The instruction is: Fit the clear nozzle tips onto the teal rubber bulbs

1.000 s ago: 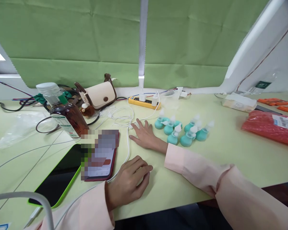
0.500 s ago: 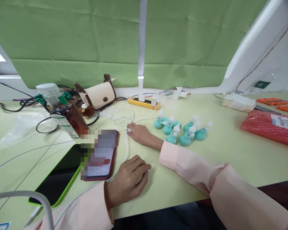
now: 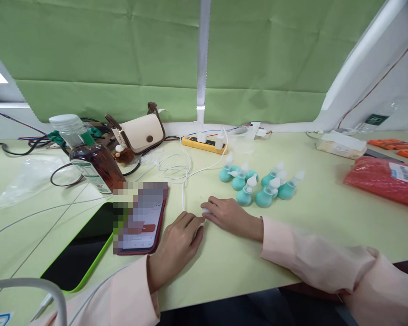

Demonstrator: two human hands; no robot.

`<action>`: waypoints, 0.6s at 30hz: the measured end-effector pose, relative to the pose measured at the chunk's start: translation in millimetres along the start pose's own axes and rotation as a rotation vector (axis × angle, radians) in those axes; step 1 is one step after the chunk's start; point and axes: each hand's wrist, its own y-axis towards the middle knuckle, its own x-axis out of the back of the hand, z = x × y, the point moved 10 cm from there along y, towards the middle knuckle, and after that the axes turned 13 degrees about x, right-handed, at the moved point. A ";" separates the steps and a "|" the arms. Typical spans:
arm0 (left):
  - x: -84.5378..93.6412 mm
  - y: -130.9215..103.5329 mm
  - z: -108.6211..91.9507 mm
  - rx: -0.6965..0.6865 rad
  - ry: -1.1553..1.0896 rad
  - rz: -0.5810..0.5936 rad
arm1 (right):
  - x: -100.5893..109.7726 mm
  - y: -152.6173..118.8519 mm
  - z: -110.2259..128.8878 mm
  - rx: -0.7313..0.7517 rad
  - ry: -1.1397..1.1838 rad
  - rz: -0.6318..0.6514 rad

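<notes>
My right hand [image 3: 228, 216] is closed, pinching a small whitish piece [image 3: 206, 210] just above or on the table; most of the piece is hidden by the fingers. Near it, my left hand [image 3: 176, 246] rests on the tabletop with loosely bent fingers and the thumb apart, nothing visible in it. A white cable [image 3: 182, 197] runs down to the left hand and passes beneath it. Beyond my right forearm stand several teal nasal aspirator bulbs [image 3: 264, 197] with clear tips. Left of my left hand lies a phone in a dark red case [image 3: 153, 246].
A green-cased phone [image 3: 83, 253] and a bottle of brown liquid [image 3: 97, 163] are on the left. Behind are a cream handbag [image 3: 139, 133] and a yellow power strip [image 3: 204, 145]. A red bubble-wrap package [image 3: 374, 179] and a small box [image 3: 342, 145] lie right.
My right hand has drawn back from the coiled cable, right and towards me, with the small whitish piece. My left hand has shifted slightly left and up.
</notes>
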 end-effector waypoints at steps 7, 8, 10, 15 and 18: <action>-12.2 0.0 -13.5 -0.081 0.129 0.068 | 8.8 -10.7 -15.8 -0.057 0.352 -0.261; -13.8 0.1 -16.2 -0.092 0.152 0.073 | 8.4 -10.5 -15.3 -0.055 0.360 -0.253; -18.0 2.4 -18.6 -0.097 0.211 0.077 | 7.0 -9.8 -12.7 -0.044 0.359 -0.225; -28.6 18.9 -10.4 -0.003 0.320 0.060 | 5.5 -10.2 -13.8 -0.057 0.337 -0.222; -33.5 28.7 -8.9 0.020 0.314 0.051 | 8.0 -11.4 -15.7 -0.055 0.393 -0.265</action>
